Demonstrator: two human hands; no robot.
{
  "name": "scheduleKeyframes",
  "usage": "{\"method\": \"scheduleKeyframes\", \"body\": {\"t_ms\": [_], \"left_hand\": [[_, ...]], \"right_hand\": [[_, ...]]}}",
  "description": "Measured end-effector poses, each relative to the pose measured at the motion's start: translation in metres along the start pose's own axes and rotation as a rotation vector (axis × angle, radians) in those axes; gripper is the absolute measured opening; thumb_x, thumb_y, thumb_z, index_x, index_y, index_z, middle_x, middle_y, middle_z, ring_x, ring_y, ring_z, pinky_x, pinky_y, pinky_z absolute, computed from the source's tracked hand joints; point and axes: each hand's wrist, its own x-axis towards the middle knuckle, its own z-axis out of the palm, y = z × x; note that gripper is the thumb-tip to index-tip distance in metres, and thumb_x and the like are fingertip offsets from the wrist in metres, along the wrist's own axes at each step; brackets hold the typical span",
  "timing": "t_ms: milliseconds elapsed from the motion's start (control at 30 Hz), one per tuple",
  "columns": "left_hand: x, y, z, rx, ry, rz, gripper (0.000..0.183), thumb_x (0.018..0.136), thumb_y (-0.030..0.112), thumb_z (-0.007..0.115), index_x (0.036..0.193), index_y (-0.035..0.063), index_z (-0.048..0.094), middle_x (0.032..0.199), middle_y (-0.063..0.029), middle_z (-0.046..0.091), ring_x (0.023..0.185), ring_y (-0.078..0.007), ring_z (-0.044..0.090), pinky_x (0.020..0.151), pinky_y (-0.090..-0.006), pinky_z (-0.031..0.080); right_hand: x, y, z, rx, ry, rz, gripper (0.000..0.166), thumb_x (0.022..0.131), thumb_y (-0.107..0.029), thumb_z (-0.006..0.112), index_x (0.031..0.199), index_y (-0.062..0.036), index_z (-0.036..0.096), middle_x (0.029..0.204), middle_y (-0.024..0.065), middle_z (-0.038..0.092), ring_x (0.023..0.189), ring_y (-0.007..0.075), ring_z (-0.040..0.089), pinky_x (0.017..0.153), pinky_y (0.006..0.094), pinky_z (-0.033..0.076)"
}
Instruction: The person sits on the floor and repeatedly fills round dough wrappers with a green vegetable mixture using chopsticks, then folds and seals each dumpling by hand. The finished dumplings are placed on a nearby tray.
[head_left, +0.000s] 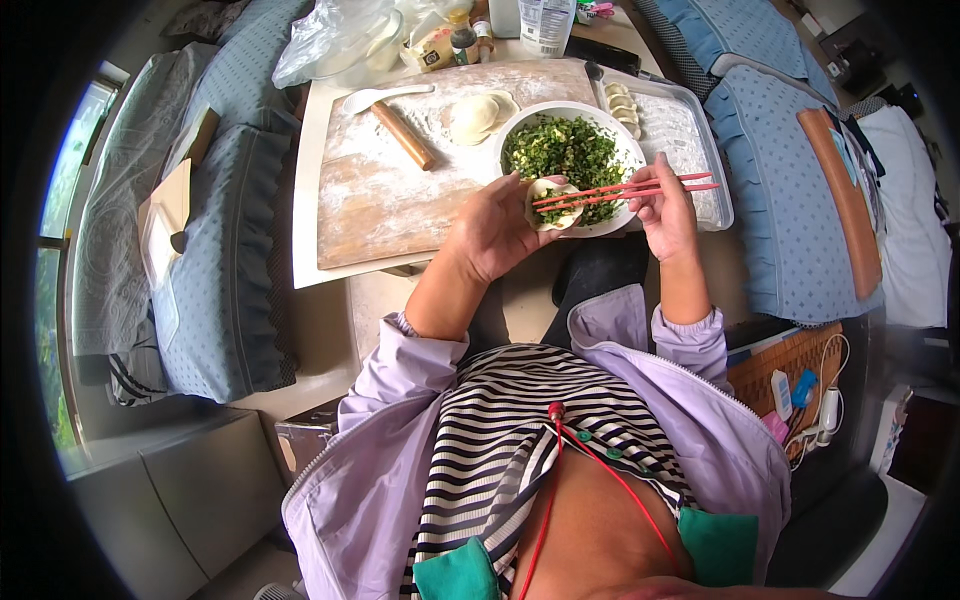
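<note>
My left hand cups a round dough wrapper with chopped green filling on it, at the near left rim of a white bowl. Red chopsticks are held in my right hand, their tips over the wrapper. Chopped greens with pale yellow bits fill much of the bowl. Left of the bowl, a small stack of dough wrappers lies on the floured wooden board, near a wooden rolling pin and a white spoon.
Folded dumplings stand in a row in a floured plastic tray right of the board. Behind are a bag-covered glass bowl, seasoning jars and a white pouch. Blue-covered seats flank the table.
</note>
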Motion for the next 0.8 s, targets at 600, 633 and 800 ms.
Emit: {"method": "scheduleKeyframes", "body": {"t_ms": [600,633,800], "left_hand": [[0.006,-0.001,-0.011,-0.019,-0.007,-0.046,0.048,0.103,0.028,0.023,0.127,-0.0104,0.039,0.127,-0.0237,0.050,0.116,-0.0391,0.051,0.103,-0.0467,0.044],[0.007,0.000,-0.011,-0.012,-0.001,-0.031,0.048,0.103,0.027,0.024,0.127,-0.0106,0.040,0.127,-0.0239,0.050,0.116,-0.0389,0.052,0.102,-0.0460,0.044],[0.006,0.004,-0.020,-0.009,-0.025,0.021,0.047,0.103,0.026,0.025,0.127,-0.0113,0.041,0.127,-0.0247,0.049,0.114,-0.0383,0.053,0.100,-0.0432,0.048]], "right_hand": [[-0.008,-0.012,0.009,-0.106,0.025,-0.103,0.043,0.096,-0.041,0.049,0.081,-0.0021,0.061,0.068,0.0069,0.062,0.051,0.0083,0.057,0.041,0.0154,0.041],[-0.006,-0.011,0.005,-0.054,0.043,-0.128,0.044,0.096,-0.041,0.049,0.082,-0.0017,0.061,0.068,0.0070,0.062,0.052,0.0084,0.057,0.042,0.0154,0.042],[0.002,-0.009,-0.014,-0.096,0.214,-0.325,0.047,0.097,-0.039,0.048,0.084,0.0032,0.062,0.070,0.0101,0.065,0.053,0.0109,0.060,0.044,0.0179,0.046]]}}
